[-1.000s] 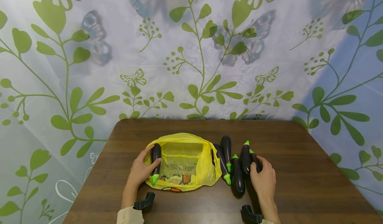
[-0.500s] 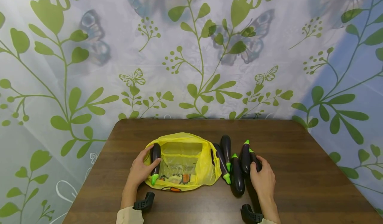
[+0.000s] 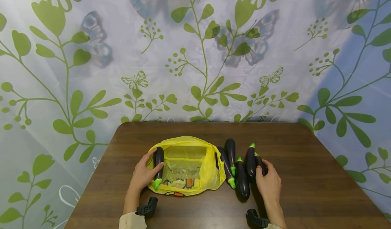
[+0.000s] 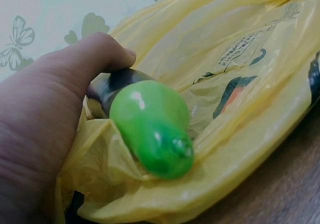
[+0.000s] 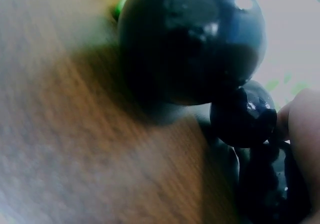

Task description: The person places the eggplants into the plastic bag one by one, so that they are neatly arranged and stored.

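Note:
My left hand (image 3: 146,170) grips a dark eggplant (image 3: 159,162) with a bright green stem end at the left side of an open yellow plastic bag (image 3: 210,174). In the left wrist view the thumb lies over that eggplant's dark body, and its green cap (image 4: 155,124) faces the camera above the bag's rim. My right hand (image 3: 269,183) holds another eggplant (image 3: 261,165) at the right end of a group, its lower part hidden by the fingers. Close to its left lie an eggplant (image 3: 251,162) and a larger eggplant (image 3: 242,185).
Two more eggplants, one at the back (image 3: 230,151) and one against the bag (image 3: 226,166), lie between the bag and the right-hand group. All rest on a brown wooden table (image 3: 317,185). Behind its far edge hangs a leaf-and-butterfly patterned cloth (image 3: 195,69).

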Demonstrator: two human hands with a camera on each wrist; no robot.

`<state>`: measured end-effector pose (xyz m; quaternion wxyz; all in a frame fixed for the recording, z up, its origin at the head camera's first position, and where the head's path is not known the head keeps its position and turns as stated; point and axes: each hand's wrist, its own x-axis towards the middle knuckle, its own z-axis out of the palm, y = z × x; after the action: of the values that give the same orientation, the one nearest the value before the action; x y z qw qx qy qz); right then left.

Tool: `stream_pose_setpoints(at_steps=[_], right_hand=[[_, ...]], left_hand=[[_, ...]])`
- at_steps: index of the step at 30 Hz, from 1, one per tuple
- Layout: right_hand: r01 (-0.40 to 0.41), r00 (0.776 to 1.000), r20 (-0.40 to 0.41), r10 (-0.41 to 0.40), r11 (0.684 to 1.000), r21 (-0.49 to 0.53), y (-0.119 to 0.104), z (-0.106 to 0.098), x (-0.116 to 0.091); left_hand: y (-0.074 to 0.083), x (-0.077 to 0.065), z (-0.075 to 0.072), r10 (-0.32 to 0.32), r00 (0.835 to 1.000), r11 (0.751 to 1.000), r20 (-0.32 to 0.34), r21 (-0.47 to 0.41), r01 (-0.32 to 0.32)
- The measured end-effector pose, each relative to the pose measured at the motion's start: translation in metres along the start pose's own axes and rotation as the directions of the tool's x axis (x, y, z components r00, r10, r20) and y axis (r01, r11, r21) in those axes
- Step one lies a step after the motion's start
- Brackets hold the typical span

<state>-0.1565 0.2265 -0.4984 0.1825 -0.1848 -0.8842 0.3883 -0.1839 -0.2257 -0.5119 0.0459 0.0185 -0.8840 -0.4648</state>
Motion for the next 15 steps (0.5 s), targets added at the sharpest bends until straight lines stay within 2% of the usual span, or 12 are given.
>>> stream_pose_setpoints(at_steps=[15], right_hand=[[-0.002, 0.999, -0.032, 0.003, 1.000, 0.025, -0.0015, -0.0029, -0.0007]], left_hand=[[0.0001, -0.0010, 0.0001, 0.005, 1.000, 1.000, -0.003, 0.005, -0.005]])
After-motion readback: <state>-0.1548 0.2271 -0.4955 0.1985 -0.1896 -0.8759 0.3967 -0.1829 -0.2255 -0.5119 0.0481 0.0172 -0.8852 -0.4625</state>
